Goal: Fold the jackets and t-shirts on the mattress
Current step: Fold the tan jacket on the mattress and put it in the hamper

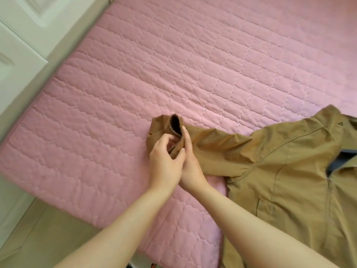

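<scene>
Pinching sleeve cuff (pixel 174 130), left hand (pixel 165 162) and right hand (pixel 191 167) both clamped on it, centre frame. Tan jacket (pixel 289 180) spread on mattress (pixel 154 64) at 4 o'clock. Step: sorting sleeve; next likely fold it toward 3 o'clock.

Jacket (pixel 289 180) runs off frame at right and bottom; its shoulder logo (pixel 341 123) is too small to read.

White doors (pixel 21 47) and a pale floor (pixel 38 238) on your left.
You can see the doors up in the left corner, with raised panels on them. The floor runs down your left side to the bottom. At the very bottom edge a small orange and black thing (pixel 152 265) peeks in, too cut off to tell what it is.
</scene>
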Demonstrator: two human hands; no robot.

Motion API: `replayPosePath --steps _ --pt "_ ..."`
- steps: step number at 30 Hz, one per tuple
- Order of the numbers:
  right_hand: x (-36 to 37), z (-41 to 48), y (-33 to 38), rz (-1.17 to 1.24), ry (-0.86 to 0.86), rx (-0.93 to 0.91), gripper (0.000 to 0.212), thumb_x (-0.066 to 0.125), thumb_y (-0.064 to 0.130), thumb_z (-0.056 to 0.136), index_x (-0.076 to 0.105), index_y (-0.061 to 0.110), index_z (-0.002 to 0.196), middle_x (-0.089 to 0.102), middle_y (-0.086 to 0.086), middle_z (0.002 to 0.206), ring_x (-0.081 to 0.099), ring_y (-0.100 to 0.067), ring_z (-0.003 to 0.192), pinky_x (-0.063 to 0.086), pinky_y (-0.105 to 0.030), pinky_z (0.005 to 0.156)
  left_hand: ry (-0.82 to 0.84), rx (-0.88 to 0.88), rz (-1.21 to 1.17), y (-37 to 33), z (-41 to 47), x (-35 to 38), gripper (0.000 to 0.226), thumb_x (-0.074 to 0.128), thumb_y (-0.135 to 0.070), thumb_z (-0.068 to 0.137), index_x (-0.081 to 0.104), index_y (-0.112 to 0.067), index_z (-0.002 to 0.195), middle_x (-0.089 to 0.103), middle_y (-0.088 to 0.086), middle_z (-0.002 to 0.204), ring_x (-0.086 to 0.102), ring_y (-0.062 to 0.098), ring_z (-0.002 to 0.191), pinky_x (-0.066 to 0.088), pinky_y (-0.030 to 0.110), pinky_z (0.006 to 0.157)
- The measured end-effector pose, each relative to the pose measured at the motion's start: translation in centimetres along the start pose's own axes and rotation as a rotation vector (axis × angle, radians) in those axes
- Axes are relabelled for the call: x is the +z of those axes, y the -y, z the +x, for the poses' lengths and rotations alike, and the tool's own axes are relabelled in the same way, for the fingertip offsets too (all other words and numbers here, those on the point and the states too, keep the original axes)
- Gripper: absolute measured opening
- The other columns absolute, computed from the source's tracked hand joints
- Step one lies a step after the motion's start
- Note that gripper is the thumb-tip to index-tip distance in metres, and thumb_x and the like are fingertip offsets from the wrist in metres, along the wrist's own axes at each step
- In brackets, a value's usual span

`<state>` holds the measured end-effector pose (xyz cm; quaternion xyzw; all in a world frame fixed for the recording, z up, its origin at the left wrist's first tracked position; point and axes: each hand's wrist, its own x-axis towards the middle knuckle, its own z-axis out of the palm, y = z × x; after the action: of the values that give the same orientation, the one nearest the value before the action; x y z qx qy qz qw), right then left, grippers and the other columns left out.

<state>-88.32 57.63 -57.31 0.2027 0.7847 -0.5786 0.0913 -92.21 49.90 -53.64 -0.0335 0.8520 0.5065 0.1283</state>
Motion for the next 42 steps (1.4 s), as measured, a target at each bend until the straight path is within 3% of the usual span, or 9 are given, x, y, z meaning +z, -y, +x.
replayPosePath --steps 4,9,12,18,23,28,32,37,42 --pt "-5.0 -0.7 -0.5 0.373 -0.269 0.162 0.025 0.05 0.008 0.094 0.059 0.027 0.108 0.069 0.007 0.089 0.066 -0.002 0.08 0.052 -0.024 0.073 0.25 0.075 -0.111 -3.9 -2.0 3.6 0.027 0.072 -0.011 0.078 0.067 -0.021 0.103 0.071 -0.011 0.097 0.066 0.0 0.09 0.054 0.029 0.087" --pt "-14.5 -2.2 -3.4 0.37 -0.452 0.206 0.025 0.05 0.023 0.098 0.064 0.041 0.088 0.069 -0.002 0.097 0.067 -0.031 0.099 0.055 -0.052 0.086 0.232 0.36 0.11 -4.6 -4.6 7.1 0.023 0.066 -0.016 0.08 0.066 -0.024 0.101 0.062 -0.012 0.102 0.056 0.011 0.1 0.048 0.036 0.091" --pt "-21.9 -4.6 -5.3 0.326 -0.609 0.157 0.011 0.052 0.025 0.098 0.063 0.024 0.098 0.066 0.003 0.095 0.062 -0.02 0.098 0.051 -0.038 0.086 0.137 0.306 0.258 -4.5 -7.6 10.0 0.037 0.066 -0.012 0.075 0.059 -0.027 0.109 0.055 -0.008 0.11 0.049 0.017 0.105 0.043 0.038 0.095" --pt "-36.4 -11.9 -10.1 0.354 -0.851 0.142 0.018 0.052 0.031 0.099 0.059 0.017 0.108 0.061 0.005 0.087 0.06 -0.008 0.068 0.052 -0.021 0.054 0.139 0.307 0.562 -5.7 -13.9 18.0 0.084 0.077 -0.023 0.067 0.034 -0.027 0.139 0.033 0.001 0.137 0.035 0.025 0.128 0.034 0.042 0.106" --pt "-48.3 -20.0 -14.5 0.579 -1.164 0.222 0.01 0.055 0.034 0.097 0.052 0.024 0.1 0.064 0.003 0.101 0.067 -0.008 0.074 0.054 -0.022 0.05 0.22 0.381 0.746 -5.7 -17.5 24.8 0.101 0.077 -0.028 0.073 0.012 -0.028 0.149 0.011 0.004 0.159 0.011 0.027 0.148 0.014 0.046 0.118" --pt "-53.7 -25.9 -23.7 0.752 -1.218 0.448 0.042 0.064 0.042 0.09 0.055 0.019 0.123 0.062 -0.005 0.128 0.065 -0.019 0.103 0.053 -0.02 0.051 0.597 0.272 0.935 -4.2 -19.1 30.2 0.087 0.063 -0.043 0.087 0.007 -0.034 0.153 -0.009 -0.002 0.162 -0.007 0.025 0.149 0.007 0.052 0.119" --pt "-52.1 -27.0 -29.1 0.872 -1.127 0.632 0.043 0.062 0.04 0.091 0.049 0.021 0.128 0.056 -0.006 0.134 0.06 -0.021 0.108 0.052 -0.023 0.05 0.839 0.203 0.956 -3.0 -20.1 32.8 0.061 0.042 -0.061 0.092 0.028 -0.04 0.148 0.005 -0.009 0.162 0.003 0.018 0.149 0.004 0.049 0.119" --pt "-50.7 -26.6 -31.2 1.091 -1.016 0.682 0.047 0.071 0.038 0.084 0.054 0.027 0.127 0.061 0.004 0.126 0.061 -0.012 0.1 0.049 -0.027 0.064 0.511 0.297 0.663 -3.1 -17.8 33.1 0.024 0.05 -0.02 0.094 0.065 -0.027 0.111 0.058 -0.002 0.127 0.049 0.026 0.122 0.038 0.044 0.102" --pt "-48.0 -25.8 -30.7 1.159 -0.972 0.668 0.069 0.084 0.017 0.071 0.048 0.023 0.129 0.065 -0.001 0.12 0.064 -0.018 0.104 0.053 -0.035 0.07 0.211 0.401 0.714 -4.0 -15.4 32.1 0.052 0.048 0.009 0.079 0.054 -0.016 0.124 0.046 0.009 0.128 0.041 0.032 0.119 0.035 0.044 0.101"
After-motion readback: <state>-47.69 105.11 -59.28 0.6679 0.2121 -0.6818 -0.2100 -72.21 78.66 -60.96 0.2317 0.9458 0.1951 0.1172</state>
